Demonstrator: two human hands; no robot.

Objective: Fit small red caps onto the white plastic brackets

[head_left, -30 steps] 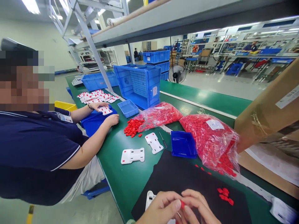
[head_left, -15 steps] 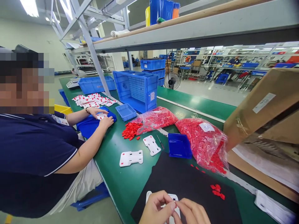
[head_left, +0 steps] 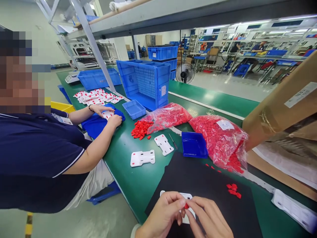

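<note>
Over a white plastic plate (head_left: 187, 196) with dark slots, both my hands meet at the fingertips. A small red plastic piece (head_left: 186, 206) is pinched there. My left hand (head_left: 165, 211) is closed, thumb and forefinger against the piece's left side. My right hand (head_left: 209, 216) closes on it from the right with thumb and fingers. The plate lies on a black mat (head_left: 195, 175), partly covered by my hands. Several loose red pieces (head_left: 233, 190) lie on the mat to the right.
A dark blue tray (head_left: 194, 145), a screwdriver (head_left: 174, 142) and white plates (head_left: 143, 158) are ahead. Behind lie bags of red pieces (head_left: 219, 142) and a blue crate (head_left: 143, 84). A cardboard box (head_left: 279, 109) stands right. At left, a co-worker (head_left: 42, 148) handles another plate.
The view has shifted, so the bench appears higher. The red piece shows more clearly between my fingertips. The co-worker's hands stay around their plate.
</note>
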